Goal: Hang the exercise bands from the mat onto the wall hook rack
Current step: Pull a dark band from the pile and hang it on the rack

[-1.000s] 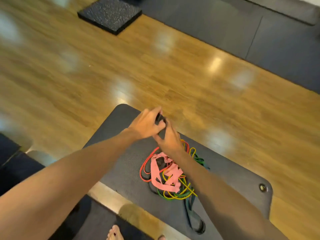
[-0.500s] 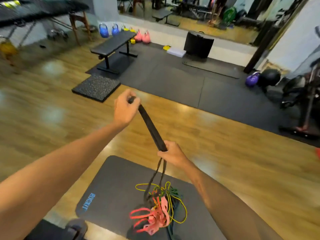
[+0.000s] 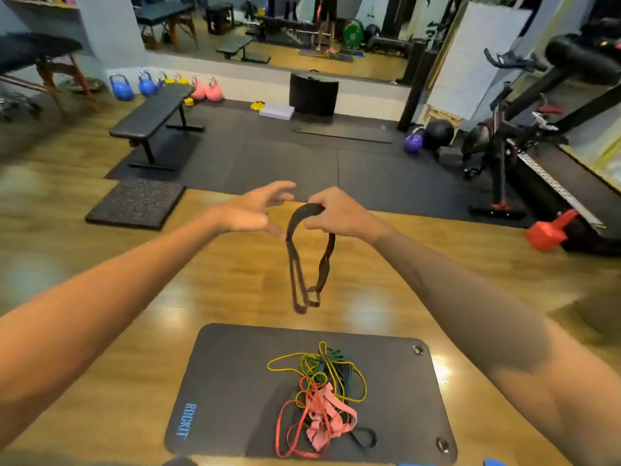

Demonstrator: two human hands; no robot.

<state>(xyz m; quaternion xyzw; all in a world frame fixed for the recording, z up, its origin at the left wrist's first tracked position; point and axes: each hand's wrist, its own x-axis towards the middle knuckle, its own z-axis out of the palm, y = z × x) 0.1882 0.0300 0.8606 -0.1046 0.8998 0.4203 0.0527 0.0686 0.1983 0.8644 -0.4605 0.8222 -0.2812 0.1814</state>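
The right hand (image 3: 339, 211) pinches the black band (image 3: 307, 260), looped in the air above the mat (image 3: 235, 381); the left hand (image 3: 255, 210) is spread open beside it. Coloured bands (image 3: 319, 395) lie tangled on the mat, a bench (image 3: 151, 119) beyond

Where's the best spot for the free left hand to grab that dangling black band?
Probably the left strand of the black band, just below the arch pinched by the right hand. It hangs as an open loop in mid-air, clear of the mat. The open left hand is right beside that strand, so come in from the left.
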